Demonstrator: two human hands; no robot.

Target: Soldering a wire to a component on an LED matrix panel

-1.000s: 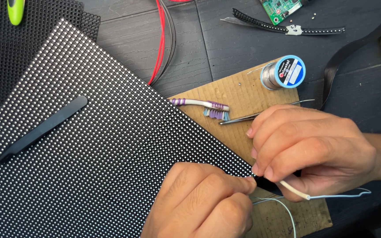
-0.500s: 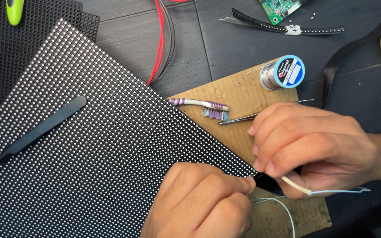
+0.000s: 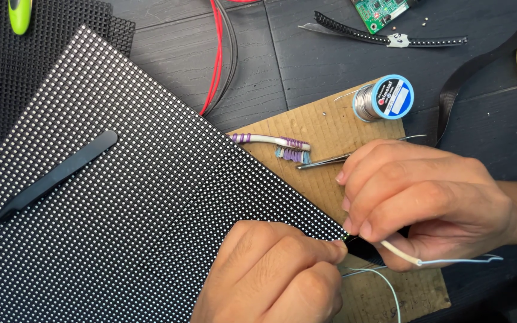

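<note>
A large black LED matrix panel studded with white dots lies tilted across the table. My left hand rests on its right corner, fingers pinched together at the panel's tip. My right hand sits just right of that corner, closed around a dark tool whose tip meets the panel edge; a thin white cable trails from under its fingers. What the left fingers pinch is too small to tell.
Black tweezers lie on the panel. A toothbrush, metal tweezers and a solder spool sit on a cardboard sheet. Red and black wires, a component strip and a green circuit board lie farther back.
</note>
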